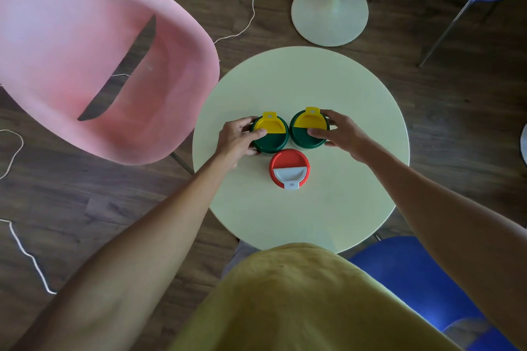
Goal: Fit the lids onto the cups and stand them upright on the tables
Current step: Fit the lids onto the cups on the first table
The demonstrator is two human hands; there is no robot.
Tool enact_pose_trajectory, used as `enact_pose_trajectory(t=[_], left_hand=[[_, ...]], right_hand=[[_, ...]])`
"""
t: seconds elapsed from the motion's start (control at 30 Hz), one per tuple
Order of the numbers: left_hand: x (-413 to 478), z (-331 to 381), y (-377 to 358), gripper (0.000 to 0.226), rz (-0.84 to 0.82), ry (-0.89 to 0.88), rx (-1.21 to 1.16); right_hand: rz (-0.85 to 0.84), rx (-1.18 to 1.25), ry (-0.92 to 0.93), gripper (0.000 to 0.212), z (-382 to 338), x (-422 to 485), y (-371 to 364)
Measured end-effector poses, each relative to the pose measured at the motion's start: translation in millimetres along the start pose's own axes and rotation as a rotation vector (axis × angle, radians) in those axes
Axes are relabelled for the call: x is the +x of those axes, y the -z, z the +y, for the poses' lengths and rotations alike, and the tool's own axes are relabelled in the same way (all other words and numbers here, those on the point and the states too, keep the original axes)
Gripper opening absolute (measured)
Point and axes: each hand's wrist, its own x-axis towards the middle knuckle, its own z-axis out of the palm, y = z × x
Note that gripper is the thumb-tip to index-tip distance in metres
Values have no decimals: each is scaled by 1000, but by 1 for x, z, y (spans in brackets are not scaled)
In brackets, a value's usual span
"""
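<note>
While gripped, green cups upright, tabs away.

Round, pale yellow tabletop over dark wood floor. Carrying three lidded cups, upright, clustered near the middle: two green cups side by side, left green cup and right green cup, yellow flaps pointing away; one red cup just in front, between them, with white flap pointing toward the viewer.
</note>
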Motion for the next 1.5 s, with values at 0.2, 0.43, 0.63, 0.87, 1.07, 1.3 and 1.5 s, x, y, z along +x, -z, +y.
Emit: enact_pose_trajectory(t=[0.2, 0.43, 0.63, 0.87, 1.07, 1.3, 1.5], left_hand=[[-2, -2, 6, 49, 4, 5, 19], [-5, -4, 9, 52, 1, 0, 31], [-5, -7, 7, 52, 32, -5, 52], [-4, -14, 11, 48, 41, -52, 299], [-14, -4, 9, 34, 303, -390, 528], [-26, 33, -31, 19, 146, -747, 833], [-50, 47, -77, 22, -218, -896, 982]], right_hand=[[0, 27, 12, 70, 4, 2, -6], [-9, -6, 21, 67, 5, 2, -8], [3, -15, 17, 91, 3, 0, -9], [34, -44, 16, 68, 2, -3, -16], [292, -75, 108, 54, -7, -25, -11], [569, 43, 139, 29, -17, -79, -5], [801, 126, 21, 23, 3, -149, -23]])
